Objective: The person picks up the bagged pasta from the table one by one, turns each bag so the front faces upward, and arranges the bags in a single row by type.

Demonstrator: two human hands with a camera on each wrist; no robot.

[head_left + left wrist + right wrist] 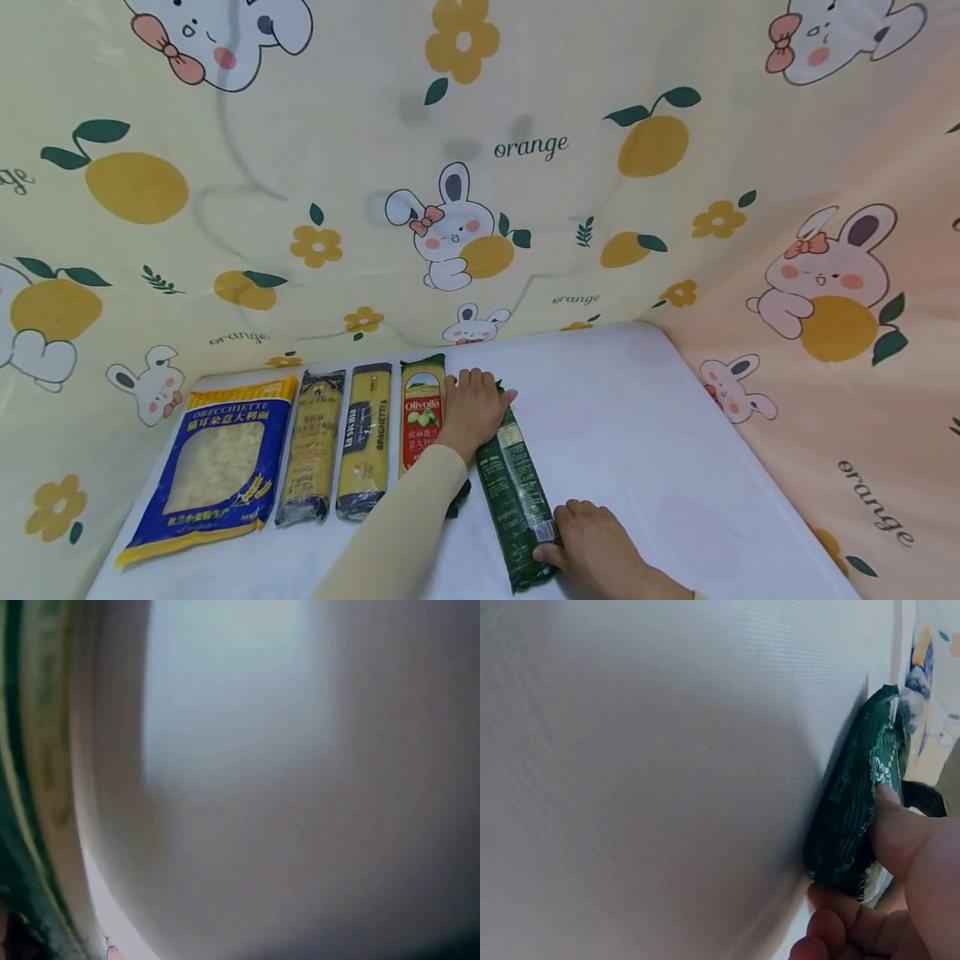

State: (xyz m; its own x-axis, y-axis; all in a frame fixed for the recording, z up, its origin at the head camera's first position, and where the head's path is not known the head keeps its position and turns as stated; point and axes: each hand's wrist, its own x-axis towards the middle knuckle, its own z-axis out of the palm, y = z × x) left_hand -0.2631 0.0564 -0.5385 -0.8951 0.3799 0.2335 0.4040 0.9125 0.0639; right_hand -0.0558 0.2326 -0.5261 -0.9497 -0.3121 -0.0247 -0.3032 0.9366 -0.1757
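A long green pasta packet [513, 492], with white print and a barcode, lies slightly slanted on the white table. My left hand [474, 410] holds its upper end, thumb on the right side; part of that end is hidden. At the lower end, my right hand [596, 542] grips the packet with the thumb on top. The right wrist view shows the fingers [840, 926] under the packet's near end [847, 810]. Just left is a red-labelled Olivolla pasta packet [422, 408], partly covered by my left hand and sleeve. The left wrist view is mostly blurred.
Left of the Olivolla packet, a yellow spaghetti packet [365, 442], another slim pasta packet [311, 446] and a wide blue-and-yellow orecchiette bag [213, 467] lie side by side. A patterned cloth [360, 142] with rabbits and oranges rises behind the white table [637, 433].
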